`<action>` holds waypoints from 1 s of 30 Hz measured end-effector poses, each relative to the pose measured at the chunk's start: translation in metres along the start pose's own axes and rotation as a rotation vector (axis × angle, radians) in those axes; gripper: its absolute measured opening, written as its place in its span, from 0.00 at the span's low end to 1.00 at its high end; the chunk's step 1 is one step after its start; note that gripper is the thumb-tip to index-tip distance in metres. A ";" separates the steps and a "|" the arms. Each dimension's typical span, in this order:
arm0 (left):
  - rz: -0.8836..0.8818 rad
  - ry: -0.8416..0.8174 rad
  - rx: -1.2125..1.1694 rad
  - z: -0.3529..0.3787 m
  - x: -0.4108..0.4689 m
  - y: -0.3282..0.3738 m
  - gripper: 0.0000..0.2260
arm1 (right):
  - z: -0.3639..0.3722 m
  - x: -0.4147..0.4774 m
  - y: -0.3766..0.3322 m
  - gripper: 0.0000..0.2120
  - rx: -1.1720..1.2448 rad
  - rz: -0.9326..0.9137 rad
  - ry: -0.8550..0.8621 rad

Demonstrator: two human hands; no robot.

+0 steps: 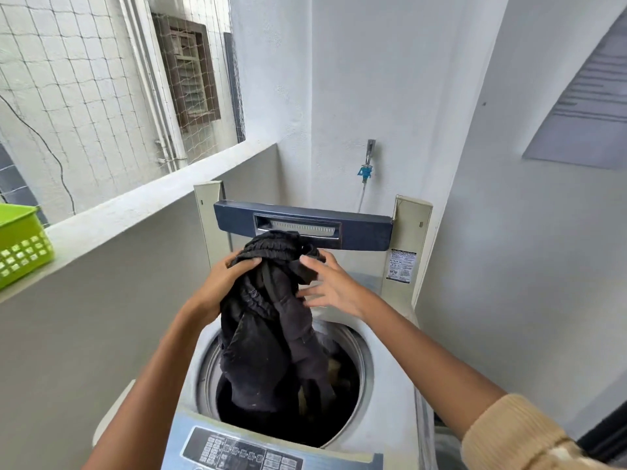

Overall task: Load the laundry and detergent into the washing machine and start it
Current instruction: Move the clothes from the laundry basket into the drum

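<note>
We stand on a home's utility balcony, where a top-loading washing machine (390, 385) sits below a wall tap (368, 161), a green laundry basket (20, 245) rests on the parapet ledge (135, 212), and safety netting (84, 79) screens the neighbouring building.

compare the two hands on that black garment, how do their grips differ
The left hand is closed on the black garment, fingers curled into its gathered top and bearing its weight. The right hand is open, fingers spread, with only the thumb and fingertips touching the cloth's edge. The left hand is partly covered by fabric; the right hand shows nearly whole. Both are raised above the open washing machine drum, at about the same height.
</note>
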State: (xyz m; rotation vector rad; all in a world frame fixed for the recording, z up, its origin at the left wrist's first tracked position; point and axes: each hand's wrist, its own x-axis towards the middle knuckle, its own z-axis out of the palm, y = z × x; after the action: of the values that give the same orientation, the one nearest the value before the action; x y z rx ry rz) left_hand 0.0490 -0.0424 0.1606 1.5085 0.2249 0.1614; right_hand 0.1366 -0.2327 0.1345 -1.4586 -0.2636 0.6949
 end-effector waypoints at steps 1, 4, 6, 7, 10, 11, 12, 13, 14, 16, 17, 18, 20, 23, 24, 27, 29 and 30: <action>-0.039 -0.039 0.020 -0.001 -0.001 0.001 0.05 | 0.002 0.000 -0.002 0.23 0.082 0.003 -0.012; -0.150 -0.121 0.184 -0.004 0.002 0.000 0.10 | 0.005 0.002 -0.008 0.11 0.078 -0.077 0.104; -0.106 0.010 0.319 -0.008 0.009 -0.002 0.13 | 0.001 0.003 -0.016 0.13 0.110 -0.129 0.205; -0.047 0.160 0.343 -0.011 0.014 -0.002 0.13 | -0.004 0.003 -0.021 0.14 0.146 -0.144 0.239; 0.122 0.570 0.200 -0.037 0.019 0.006 0.12 | -0.026 -0.004 -0.034 0.15 0.225 -0.182 0.341; 0.145 0.581 0.176 -0.047 0.019 0.008 0.10 | -0.033 -0.007 -0.038 0.16 0.229 -0.191 0.356; 0.155 0.553 0.173 -0.056 0.019 0.008 0.09 | -0.039 -0.011 -0.041 0.16 0.226 -0.199 0.352; 0.147 0.510 0.187 -0.063 0.020 0.006 0.09 | -0.044 -0.014 -0.043 0.16 0.213 -0.205 0.329; 0.137 0.474 0.190 -0.067 0.021 0.005 0.09 | -0.046 -0.017 -0.044 0.15 0.192 -0.209 0.295; 0.135 0.453 0.164 -0.069 0.021 0.005 0.08 | -0.048 -0.021 -0.043 0.11 0.115 -0.227 0.222; 0.132 0.454 0.142 -0.069 0.021 0.005 0.07 | -0.048 -0.023 -0.041 0.13 0.002 -0.244 0.209; 0.128 0.450 0.103 -0.068 0.022 0.005 0.06 | -0.048 -0.022 -0.039 0.16 -0.181 -0.270 0.220; 0.114 0.408 0.029 -0.067 0.024 0.005 0.08 | -0.044 -0.018 -0.033 0.16 -0.562 -0.333 0.300; 0.086 0.352 -0.035 -0.059 0.026 0.002 0.10 | -0.037 -0.014 -0.038 0.08 -0.728 -0.418 0.416; 0.090 0.369 -0.014 -0.058 0.028 0.000 0.10 | -0.039 -0.013 -0.042 0.07 -0.723 -0.415 0.418; 0.168 0.509 0.246 -0.060 0.025 -0.011 0.07 | -0.049 -0.013 -0.054 0.02 -0.854 -0.388 0.438; 0.248 0.632 0.639 -0.067 0.021 -0.022 0.06 | -0.053 -0.016 -0.054 0.09 -1.087 -0.425 0.530; 0.285 0.686 0.793 -0.069 0.019 -0.027 0.07 | -0.052 -0.020 -0.053 0.12 -1.235 -0.443 0.592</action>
State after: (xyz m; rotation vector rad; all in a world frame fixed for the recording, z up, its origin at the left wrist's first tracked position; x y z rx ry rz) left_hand 0.0497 0.0277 0.1292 2.2275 0.6774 0.9073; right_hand 0.1651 -0.2849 0.1838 -2.5599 -0.5761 -0.4060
